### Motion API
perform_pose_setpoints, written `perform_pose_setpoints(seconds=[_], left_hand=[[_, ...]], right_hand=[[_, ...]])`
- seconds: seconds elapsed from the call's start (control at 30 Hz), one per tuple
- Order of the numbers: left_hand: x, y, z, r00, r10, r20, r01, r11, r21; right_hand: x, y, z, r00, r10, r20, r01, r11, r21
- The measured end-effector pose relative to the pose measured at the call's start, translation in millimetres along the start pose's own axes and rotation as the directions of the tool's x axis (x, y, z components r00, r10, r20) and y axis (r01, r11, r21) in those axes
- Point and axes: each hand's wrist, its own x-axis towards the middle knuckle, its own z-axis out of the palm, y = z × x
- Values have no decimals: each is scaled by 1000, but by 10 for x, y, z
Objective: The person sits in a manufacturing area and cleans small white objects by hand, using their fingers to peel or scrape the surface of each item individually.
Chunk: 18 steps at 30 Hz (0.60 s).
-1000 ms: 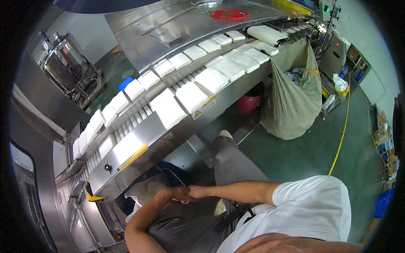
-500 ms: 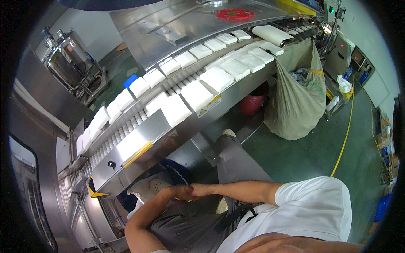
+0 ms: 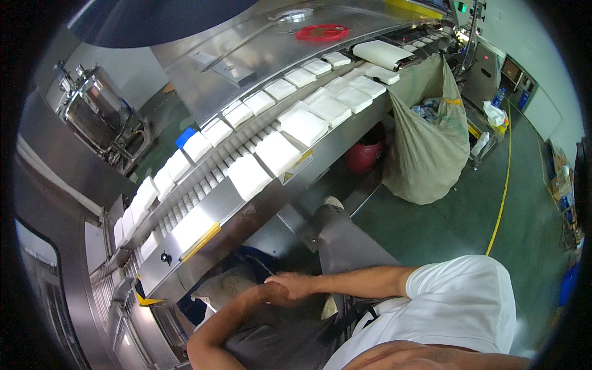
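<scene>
My two hands meet over my lap, in front of the conveyor (image 3: 216,237). My right hand (image 3: 293,285) lies over my left hand (image 3: 271,295), its fingers closed around it near the wrist. The fingers of my left hand are mostly hidden under the right one. Neither hand touches the stacks of white folded sheets (image 3: 303,127) on the conveyor. Nearest to my hands are a white stack (image 3: 249,177) on the metal ledge and a yellow strip (image 3: 201,242) on the side panel.
A row of white stacks (image 3: 280,89) runs along the far lane, with a blue block (image 3: 185,137) beside it. To the right hangs a grey-green cloth sack (image 3: 425,160), near a red bucket (image 3: 362,157). A steel tank (image 3: 98,105) stands at the back left.
My right hand has slid further over my left hand. A white stack on the rollers has travelled toward the lower left. The whole view has shifted slightly.
</scene>
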Motion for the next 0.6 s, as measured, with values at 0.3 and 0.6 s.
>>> perform_pose_setpoints(seconds=[0.3,0.6], left_hand=[[275,-101,95,1000,24,-4,-24,1000,-1],[243,-155,134,1000,19,-23,-19,999,-31]], right_hand=[[67,175,83,999,45,18,-46,998,44],[219,484,337,989,128,80,-137,983,125]])
